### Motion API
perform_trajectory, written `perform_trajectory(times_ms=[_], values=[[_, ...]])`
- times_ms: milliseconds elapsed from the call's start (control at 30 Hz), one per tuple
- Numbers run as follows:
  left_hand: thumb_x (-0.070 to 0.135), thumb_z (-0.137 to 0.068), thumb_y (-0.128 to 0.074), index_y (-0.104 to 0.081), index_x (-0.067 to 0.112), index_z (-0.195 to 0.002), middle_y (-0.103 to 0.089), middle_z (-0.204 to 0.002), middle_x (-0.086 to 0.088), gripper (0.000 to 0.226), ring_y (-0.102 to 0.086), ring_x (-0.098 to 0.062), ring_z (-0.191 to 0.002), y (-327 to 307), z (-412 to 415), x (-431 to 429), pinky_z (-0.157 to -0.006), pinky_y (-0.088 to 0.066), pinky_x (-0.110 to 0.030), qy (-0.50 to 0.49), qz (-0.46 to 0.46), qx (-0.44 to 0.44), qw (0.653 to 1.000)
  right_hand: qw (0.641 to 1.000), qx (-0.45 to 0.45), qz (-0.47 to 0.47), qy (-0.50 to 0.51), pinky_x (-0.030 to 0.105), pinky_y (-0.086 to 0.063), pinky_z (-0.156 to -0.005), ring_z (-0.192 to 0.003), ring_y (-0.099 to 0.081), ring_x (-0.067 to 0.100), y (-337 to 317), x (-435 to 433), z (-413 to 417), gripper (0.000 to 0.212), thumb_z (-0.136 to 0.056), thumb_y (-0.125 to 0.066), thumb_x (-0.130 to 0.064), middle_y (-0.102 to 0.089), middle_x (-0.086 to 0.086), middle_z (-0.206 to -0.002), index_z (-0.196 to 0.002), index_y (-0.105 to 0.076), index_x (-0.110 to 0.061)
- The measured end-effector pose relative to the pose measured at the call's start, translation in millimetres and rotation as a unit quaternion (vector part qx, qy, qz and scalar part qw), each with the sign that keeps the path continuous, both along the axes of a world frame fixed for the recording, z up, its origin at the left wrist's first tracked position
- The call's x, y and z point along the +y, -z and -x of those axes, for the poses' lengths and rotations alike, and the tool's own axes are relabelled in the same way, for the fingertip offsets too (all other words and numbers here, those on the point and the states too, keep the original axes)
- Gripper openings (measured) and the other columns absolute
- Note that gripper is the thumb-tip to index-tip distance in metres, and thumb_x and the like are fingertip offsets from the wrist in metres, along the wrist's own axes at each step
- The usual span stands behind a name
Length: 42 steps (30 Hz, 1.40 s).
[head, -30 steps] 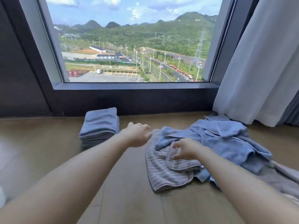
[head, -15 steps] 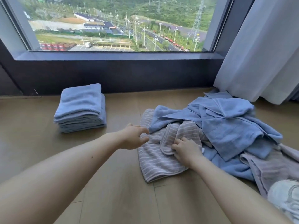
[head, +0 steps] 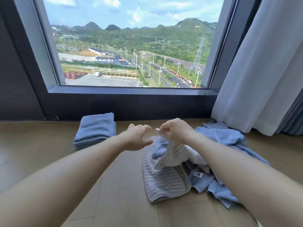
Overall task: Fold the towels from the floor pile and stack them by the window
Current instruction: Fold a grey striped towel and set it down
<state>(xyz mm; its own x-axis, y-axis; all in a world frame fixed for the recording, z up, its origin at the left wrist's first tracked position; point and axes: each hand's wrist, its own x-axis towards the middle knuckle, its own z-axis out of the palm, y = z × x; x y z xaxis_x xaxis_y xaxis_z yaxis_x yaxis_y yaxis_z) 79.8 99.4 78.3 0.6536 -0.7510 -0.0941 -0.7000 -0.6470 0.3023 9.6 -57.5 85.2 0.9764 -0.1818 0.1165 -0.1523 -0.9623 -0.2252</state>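
Two hands are in view, one on each bare forearm. Your right hand (head: pixel 176 130) pinches one corner of the striped towel (head: pixel 173 154) between thumb and curled fingers and holds it raised; the cloth hangs from the pinch down onto the floor pile (head: pixel 226 138). Your left hand (head: pixel 139 138) holds nothing. Its fingers are spread and loosely curved, and it sits just beside the right hand, clear of the cloth.

One stack of folded towels (head: pixel 95 130), all blue, stands on the floor (head: pixel 41 153) to the left of the hands, close against the dark wall under the window (head: pixel 131 46). Several folded layers show at its front edge, but an exact count cannot be read.

One floor pile lies to the right of the stack, near the one pale curtain (head: pixel 262 71). It holds crumpled blue towels, too tangled to count, and one patch of white cloth (head: pixel 196 158). One darker striped section (head: pixel 164 182) lies flat at the pile's front left. You cannot tell whether that section and the raised striped towel are one piece. One small white label (head: pixel 197 174) shows on a blue towel at the front.
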Motion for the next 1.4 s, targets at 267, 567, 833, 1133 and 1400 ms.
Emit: perform_trajectory(times_ms=[267,567,833,1133,1400], values=[[0.038,-0.092,-0.053,-0.027,0.023,-0.145,-0.031,-0.151,0.000,0.061,-0.031,-0.027,-0.135,-69.4,5.0,67.3,-0.111,-0.028,-0.041,-0.070,0.128,-0.027,0.989,0.988,-0.117,-0.054,-0.086,0.015,-0.040,-0.064,-0.077,-0.055,0.008,-98.1,69.2,9.0,0.023,-0.090,-0.058,-0.028,-0.070,0.000,-0.094,-0.104,-0.072,-0.016],[0.025,-0.095,-0.048,-0.055,0.016,-0.096,-0.060,-0.088,-0.001,0.012,-0.057,-0.020,-0.084,-120.8,25.5,112.3,-0.068,-0.041,-0.027,-0.074,0.290,0.001,0.954,0.960,-0.233,-0.090,-0.123,0.010,-0.037,-0.057,-0.065,-0.052,0.008,-129.0,107.6,23.0,0.013,-0.086,-0.065,-0.018,-0.067,0.004,-0.081,-0.095,-0.070,-0.009],[0.019,-0.097,-0.043,-0.053,0.024,-0.089,-0.060,-0.086,-0.012,0.014,-0.053,-0.022,-0.075,-119.3,28.3,111.5,-0.066,-0.042,-0.034,-0.105,0.472,0.125,0.866,0.965,-0.100,-0.237,-0.058,0.014,-0.043,-0.072,-0.082,-0.057,0.000,-88.0,93.1,23.8,0.019,-0.086,-0.063,-0.034,-0.065,-0.013,-0.089,-0.099,-0.070,-0.022],[0.013,-0.093,-0.049,-0.053,0.025,-0.084,-0.061,-0.091,-0.007,0.015,-0.054,-0.022,-0.082,-114.8,24.2,104.1,-0.075,-0.048,-0.038,-0.136,0.446,0.145,0.873,0.919,-0.145,-0.358,-0.082,0.019,-0.045,-0.072,-0.074,-0.059,0.002,-94.5,111.7,19.6,0.017,-0.086,-0.063,-0.036,-0.066,-0.010,-0.081,-0.087,-0.069,-0.019],[0.012,-0.094,-0.052,-0.053,0.018,-0.086,-0.059,-0.088,-0.006,0.009,-0.059,-0.019,-0.077,-122.1,30.1,91.8,-0.074,-0.055,-0.038,-0.169,0.481,0.260,0.820,0.955,-0.033,-0.291,-0.035,0.017,-0.040,-0.066,-0.088,-0.058,0.010,-77.3,90.6,21.1,0.011,-0.086,-0.065,-0.032,-0.064,-0.003,-0.098,-0.093,-0.063,-0.024]])
